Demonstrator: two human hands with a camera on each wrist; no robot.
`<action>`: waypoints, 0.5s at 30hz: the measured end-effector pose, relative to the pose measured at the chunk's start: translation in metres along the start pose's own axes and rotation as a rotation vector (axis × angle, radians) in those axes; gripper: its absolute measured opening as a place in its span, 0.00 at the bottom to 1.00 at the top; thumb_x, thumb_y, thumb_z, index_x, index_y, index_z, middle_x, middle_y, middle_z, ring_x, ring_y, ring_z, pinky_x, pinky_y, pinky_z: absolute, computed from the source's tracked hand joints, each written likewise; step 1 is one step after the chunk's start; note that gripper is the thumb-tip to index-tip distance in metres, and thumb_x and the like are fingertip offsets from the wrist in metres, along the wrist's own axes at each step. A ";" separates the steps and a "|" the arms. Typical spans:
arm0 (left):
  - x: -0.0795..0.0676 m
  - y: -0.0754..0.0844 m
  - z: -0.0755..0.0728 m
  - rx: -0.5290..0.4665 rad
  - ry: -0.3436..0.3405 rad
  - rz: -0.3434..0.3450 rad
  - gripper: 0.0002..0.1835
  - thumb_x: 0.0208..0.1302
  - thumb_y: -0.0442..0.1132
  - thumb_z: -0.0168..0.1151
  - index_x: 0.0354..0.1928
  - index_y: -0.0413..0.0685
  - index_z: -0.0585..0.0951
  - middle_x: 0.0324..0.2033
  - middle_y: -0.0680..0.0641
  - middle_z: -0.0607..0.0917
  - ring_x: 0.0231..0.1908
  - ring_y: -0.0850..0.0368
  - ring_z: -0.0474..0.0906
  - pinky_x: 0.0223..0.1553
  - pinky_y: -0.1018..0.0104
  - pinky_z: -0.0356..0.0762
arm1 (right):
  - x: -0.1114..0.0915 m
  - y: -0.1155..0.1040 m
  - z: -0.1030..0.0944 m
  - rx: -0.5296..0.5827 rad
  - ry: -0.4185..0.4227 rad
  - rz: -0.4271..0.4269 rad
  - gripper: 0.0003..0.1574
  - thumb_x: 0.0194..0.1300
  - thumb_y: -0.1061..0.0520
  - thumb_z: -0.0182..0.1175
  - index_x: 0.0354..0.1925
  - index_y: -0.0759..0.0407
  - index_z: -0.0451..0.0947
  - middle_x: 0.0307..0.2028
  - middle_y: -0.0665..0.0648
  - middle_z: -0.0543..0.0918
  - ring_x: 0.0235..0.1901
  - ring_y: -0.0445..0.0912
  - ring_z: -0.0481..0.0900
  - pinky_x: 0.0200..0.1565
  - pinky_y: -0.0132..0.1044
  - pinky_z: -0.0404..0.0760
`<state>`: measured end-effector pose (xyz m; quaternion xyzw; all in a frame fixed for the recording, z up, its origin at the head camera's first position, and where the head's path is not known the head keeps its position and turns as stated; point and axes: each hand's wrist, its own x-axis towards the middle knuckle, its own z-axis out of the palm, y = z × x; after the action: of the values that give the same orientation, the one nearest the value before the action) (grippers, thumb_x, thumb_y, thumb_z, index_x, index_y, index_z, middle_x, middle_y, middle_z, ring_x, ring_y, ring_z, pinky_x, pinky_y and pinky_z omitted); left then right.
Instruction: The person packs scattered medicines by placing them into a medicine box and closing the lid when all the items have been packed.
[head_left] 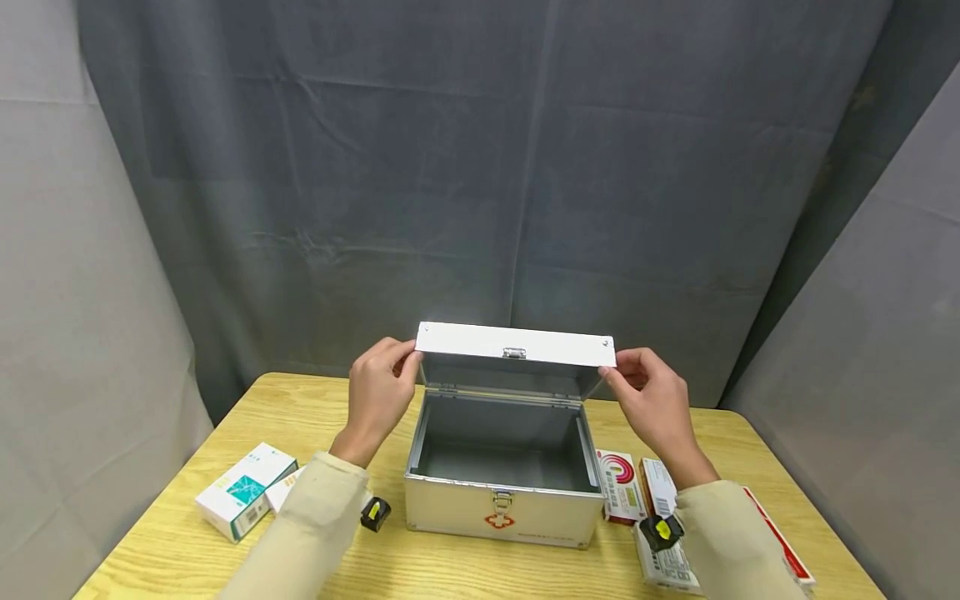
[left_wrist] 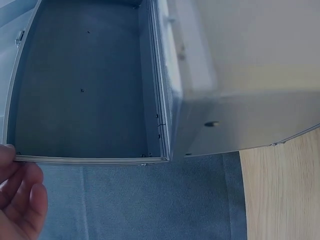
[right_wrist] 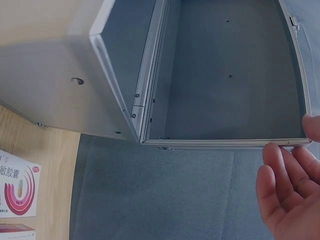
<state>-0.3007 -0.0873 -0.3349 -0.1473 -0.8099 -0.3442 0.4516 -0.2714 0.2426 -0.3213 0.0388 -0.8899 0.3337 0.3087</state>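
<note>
A metal case (head_left: 543, 512) with a red cross on its front stands on the table (head_left: 307, 412), between the two arms of the person and a little lower than both hands. Its lid (head_left: 480, 340) is tilted up. The left hand (head_left: 378, 396) pinches one front corner of the lid between thumb and fingers, and the right hand (head_left: 658, 407) grips the opposite front corner in the same way. Near the left forearm lies a white and teal box (head_left: 247, 492); beside the case, on the right, lies a box with pink rings (head_left: 621, 486).
</note>
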 end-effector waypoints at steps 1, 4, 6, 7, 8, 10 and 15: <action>0.001 0.000 0.000 0.004 0.002 0.003 0.08 0.57 0.36 0.62 0.35 0.42 0.86 0.23 0.50 0.82 0.20 0.63 0.72 0.23 0.71 0.70 | 0.001 0.000 0.000 0.002 0.000 0.002 0.19 0.60 0.45 0.60 0.43 0.56 0.75 0.34 0.54 0.81 0.33 0.44 0.76 0.32 0.23 0.73; 0.003 -0.001 0.001 0.012 0.009 0.013 0.08 0.56 0.36 0.62 0.35 0.42 0.86 0.22 0.50 0.83 0.20 0.63 0.72 0.22 0.71 0.70 | 0.002 -0.001 0.001 0.004 0.005 0.007 0.19 0.60 0.45 0.59 0.43 0.56 0.75 0.34 0.54 0.81 0.32 0.44 0.76 0.31 0.24 0.72; 0.004 -0.001 0.002 0.014 0.009 0.015 0.08 0.57 0.36 0.62 0.35 0.42 0.86 0.23 0.50 0.83 0.20 0.62 0.72 0.22 0.71 0.70 | 0.003 -0.002 0.001 0.003 0.009 0.007 0.18 0.60 0.45 0.59 0.42 0.56 0.75 0.33 0.54 0.81 0.31 0.44 0.75 0.31 0.24 0.72; 0.004 -0.001 0.002 0.013 0.011 0.015 0.08 0.57 0.36 0.62 0.35 0.42 0.86 0.23 0.50 0.83 0.20 0.62 0.72 0.22 0.71 0.70 | 0.004 -0.002 0.001 0.003 0.012 0.005 0.18 0.60 0.46 0.60 0.42 0.56 0.76 0.33 0.55 0.81 0.31 0.44 0.75 0.30 0.24 0.72; 0.005 -0.001 0.002 0.010 0.011 0.012 0.08 0.57 0.37 0.62 0.35 0.42 0.86 0.23 0.50 0.84 0.20 0.62 0.72 0.22 0.71 0.70 | 0.005 -0.002 0.001 0.000 0.014 0.004 0.18 0.60 0.46 0.60 0.42 0.56 0.76 0.32 0.55 0.81 0.31 0.44 0.75 0.30 0.25 0.72; 0.005 -0.001 0.002 0.003 0.009 0.003 0.08 0.57 0.37 0.62 0.35 0.42 0.86 0.23 0.49 0.84 0.20 0.62 0.73 0.23 0.71 0.71 | 0.006 -0.003 0.001 -0.001 0.016 0.004 0.17 0.60 0.46 0.60 0.41 0.56 0.76 0.32 0.55 0.81 0.30 0.44 0.75 0.30 0.25 0.73; 0.007 -0.001 0.002 -0.001 0.013 -0.006 0.08 0.57 0.37 0.62 0.36 0.42 0.86 0.24 0.49 0.84 0.21 0.61 0.74 0.23 0.71 0.71 | 0.008 -0.003 0.002 0.008 0.015 0.019 0.18 0.60 0.45 0.59 0.41 0.56 0.76 0.31 0.55 0.81 0.30 0.44 0.75 0.29 0.26 0.73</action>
<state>-0.3066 -0.0867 -0.3298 -0.1431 -0.8071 -0.3469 0.4558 -0.2780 0.2403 -0.3160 0.0289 -0.8864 0.3407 0.3122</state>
